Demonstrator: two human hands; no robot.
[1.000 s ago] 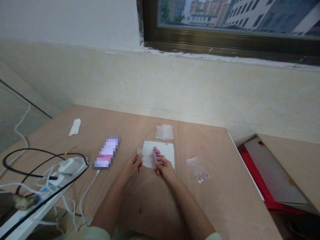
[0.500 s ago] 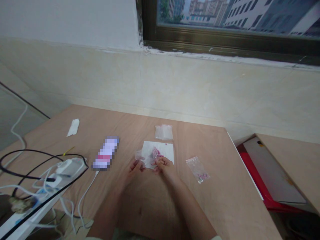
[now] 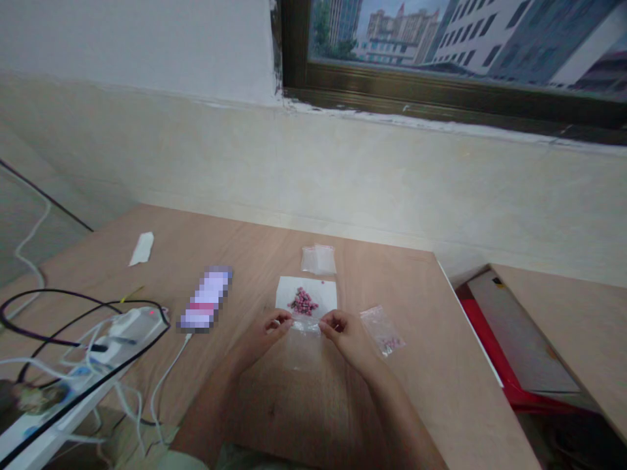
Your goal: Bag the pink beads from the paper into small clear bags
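Between my two hands a clear plastic bag [image 3: 304, 349] is stretched flat, with no beads visible in it. My left hand [image 3: 272, 326] pinches its upper left corner, and my right hand [image 3: 343, 329] pinches the upper right one. Just beyond the bag's edge, a heap of small pink beads [image 3: 304, 301] lies on a white sheet of paper [image 3: 329, 297]. One stray bead [image 3: 322, 282] sits near the paper's far edge. To the right of my right hand lies another clear bag [image 3: 379, 323] with some pink pieces at its lower end.
Flat clear bags [image 3: 319, 260] are stacked behind the paper. A phone [image 3: 208, 297] with a blurred screen lies left, joined to a white cable [image 3: 169, 375]. At far left are a power strip [image 3: 132, 333] with tangled cords and a white scrap [image 3: 142, 249].
The pink beads, held in my right hand's bag before, now lie heaped on the paper. My hands have drawn level, both holding a flat bag nearer to me.
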